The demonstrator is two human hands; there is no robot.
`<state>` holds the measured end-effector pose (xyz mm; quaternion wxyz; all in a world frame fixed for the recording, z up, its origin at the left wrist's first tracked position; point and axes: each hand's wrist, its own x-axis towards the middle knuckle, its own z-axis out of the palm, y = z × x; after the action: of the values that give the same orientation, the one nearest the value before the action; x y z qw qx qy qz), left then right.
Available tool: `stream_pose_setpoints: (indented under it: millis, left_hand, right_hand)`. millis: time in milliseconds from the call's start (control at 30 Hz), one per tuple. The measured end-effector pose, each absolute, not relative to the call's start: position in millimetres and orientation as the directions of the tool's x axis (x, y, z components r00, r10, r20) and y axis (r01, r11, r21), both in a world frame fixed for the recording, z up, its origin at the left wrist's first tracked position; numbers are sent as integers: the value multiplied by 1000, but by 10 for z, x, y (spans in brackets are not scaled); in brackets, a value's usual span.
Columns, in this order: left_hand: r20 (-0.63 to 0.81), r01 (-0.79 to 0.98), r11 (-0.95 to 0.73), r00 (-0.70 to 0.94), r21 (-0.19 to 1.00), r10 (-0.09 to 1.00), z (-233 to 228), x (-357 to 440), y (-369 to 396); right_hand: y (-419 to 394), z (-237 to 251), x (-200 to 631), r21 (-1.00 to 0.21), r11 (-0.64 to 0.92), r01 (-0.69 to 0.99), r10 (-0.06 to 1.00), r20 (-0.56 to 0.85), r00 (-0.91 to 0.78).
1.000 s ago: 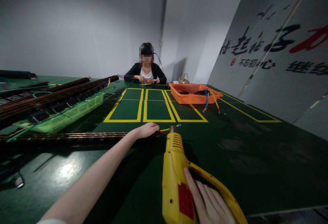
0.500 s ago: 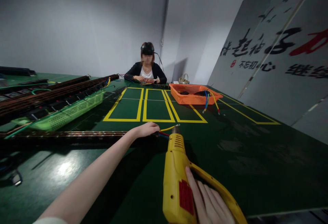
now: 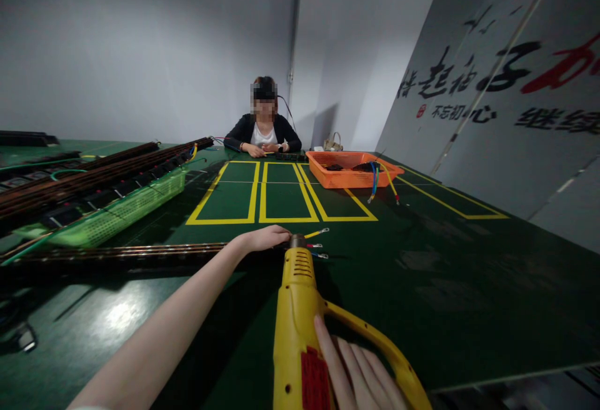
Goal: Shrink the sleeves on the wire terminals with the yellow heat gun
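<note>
My right hand point(image 3: 359, 369) is wrapped around the handle of a yellow heat gun point(image 3: 297, 310). The gun's metal nozzle point(image 3: 297, 241) points away from me, close to the fingertips of my left hand point(image 3: 267, 238). That hand is closed over the wires at the end of a long dark bar point(image 3: 154, 257). Past the nozzle stick out a yellow wire point(image 3: 313, 234) with a metal lug, a red wire tip point(image 3: 313, 245) and a blue wire tip point(image 3: 319, 255), each ending in a lug. The left fingers' exact hold is partly hidden.
An orange basket point(image 3: 328, 177) with dark parts and hanging wires stands toward the back. At left, long bars lie over a green basket point(image 3: 135, 210). A co-worker point(image 3: 265, 125) sits across the green table point(image 3: 445, 297), which carries yellow tape outlines point(image 3: 288, 220).
The heat gun has shifted left, its nozzle going from the yellow wire's lug to beside my left fingers. The red and blue lugs now show right of the nozzle.
</note>
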<state>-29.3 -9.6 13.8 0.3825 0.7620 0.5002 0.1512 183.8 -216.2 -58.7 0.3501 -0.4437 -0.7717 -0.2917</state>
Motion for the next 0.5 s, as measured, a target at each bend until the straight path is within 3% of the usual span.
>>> stream_pose_setpoints:
  millis: [67, 200, 267, 500]
  left_hand:
    - [-149, 641, -215, 464, 737, 873, 129, -298, -86]
    - [-137, 631, -232, 480, 741, 866, 109, -310, -66]
    - [-129, 624, -241, 487, 743, 864, 102, -316, -57]
    - [-86, 562, -314, 573, 765, 815, 112, -333, -48]
  right_hand:
    - [-2142, -519, 1855, 123, 445, 887, 471, 810, -348]
    - [-2092, -267, 1976, 354, 469, 809, 424, 713, -558]
    - [-2067, -179, 2054, 408, 457, 790, 419, 684, -596]
    - [-2034, -252, 2284, 327, 352, 877, 493, 732, -470]
